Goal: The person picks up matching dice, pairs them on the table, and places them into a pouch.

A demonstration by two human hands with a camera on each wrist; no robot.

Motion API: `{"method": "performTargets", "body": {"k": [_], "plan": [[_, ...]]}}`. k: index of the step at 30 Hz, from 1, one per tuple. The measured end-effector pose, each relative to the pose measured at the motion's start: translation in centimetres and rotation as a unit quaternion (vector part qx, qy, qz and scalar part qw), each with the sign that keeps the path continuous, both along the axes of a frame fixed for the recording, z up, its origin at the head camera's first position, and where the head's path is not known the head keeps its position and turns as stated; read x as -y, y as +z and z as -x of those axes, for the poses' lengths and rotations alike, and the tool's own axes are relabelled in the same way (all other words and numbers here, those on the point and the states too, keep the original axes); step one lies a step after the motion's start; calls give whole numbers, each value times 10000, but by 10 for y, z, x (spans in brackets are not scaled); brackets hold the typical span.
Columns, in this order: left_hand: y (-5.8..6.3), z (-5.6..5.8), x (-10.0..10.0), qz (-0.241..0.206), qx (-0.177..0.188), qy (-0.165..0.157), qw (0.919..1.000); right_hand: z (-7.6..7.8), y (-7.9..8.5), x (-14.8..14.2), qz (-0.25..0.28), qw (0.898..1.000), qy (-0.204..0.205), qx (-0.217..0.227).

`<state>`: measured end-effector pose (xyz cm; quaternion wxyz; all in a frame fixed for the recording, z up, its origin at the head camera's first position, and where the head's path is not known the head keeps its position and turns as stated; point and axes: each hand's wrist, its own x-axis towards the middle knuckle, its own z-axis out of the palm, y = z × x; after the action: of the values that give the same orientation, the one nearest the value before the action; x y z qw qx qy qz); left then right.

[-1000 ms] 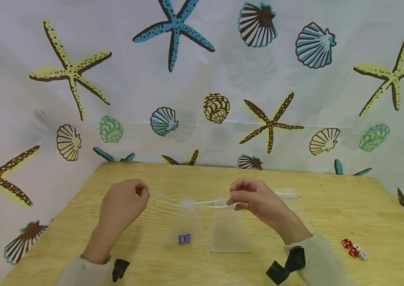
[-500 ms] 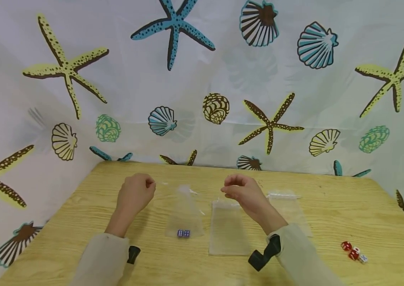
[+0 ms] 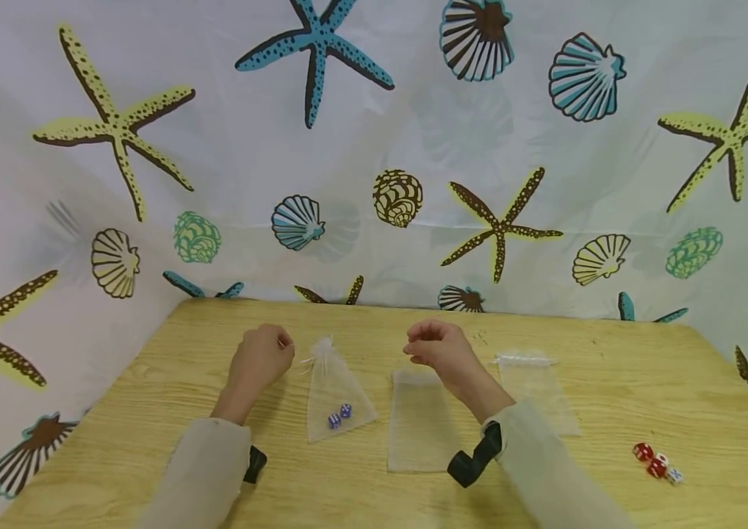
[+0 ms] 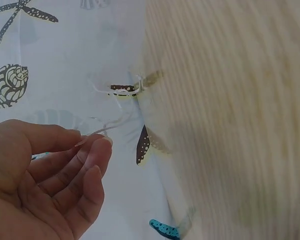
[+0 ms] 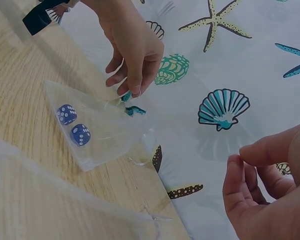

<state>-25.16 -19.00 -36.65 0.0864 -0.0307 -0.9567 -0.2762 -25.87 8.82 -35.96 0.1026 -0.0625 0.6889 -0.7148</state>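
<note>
The drawstring (image 4: 97, 132) is no longer stretching across to the right grip (image 3: 441, 351); the sheer pouch (image 3: 333, 383) is now pointing its gathered neck toward the left grip (image 3: 263, 358), and the blue dice (image 3: 335, 421) inside are lying slightly apart; the mouth is, it seems, staying cinched around them; the left grip is pinching a strand; the right is curling, thumb meeting fingertips, nothing visible between; the pouch is resting on the desk (image 3: 202, 327) between both grips, nearer the left.
</note>
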Motion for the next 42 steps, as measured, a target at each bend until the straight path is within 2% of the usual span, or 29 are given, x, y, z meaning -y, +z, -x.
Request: {"method": "performTargets", "body": {"k": [6, 16, 20, 27, 34, 42], "plan": [[-4, -1, -11, -223, 442, -216, 9985, -2, -1, 1, -17, 10000, 49, 3], [-19, 7, -24, 92, 1150, -378, 9926, -4, -4, -2, -8, 9999, 149, 83], [-20, 7, -29, 162, 1193, -540, 9913, -4, -5, -4, -69, 9998, 172, 88], [-21, 12, -36, 536, 1020, -831, 9899, -5, -7, -9, -139, 9998, 118, 127], [-19, 10, -41, 571, 1023, -885, 9892, -7, -7, -18, -152, 9997, 153, 122], [-16, 4, -39, 576, 1195, -719, 9885, -10, -11, -40, -467, 9988, 113, 87]]}}
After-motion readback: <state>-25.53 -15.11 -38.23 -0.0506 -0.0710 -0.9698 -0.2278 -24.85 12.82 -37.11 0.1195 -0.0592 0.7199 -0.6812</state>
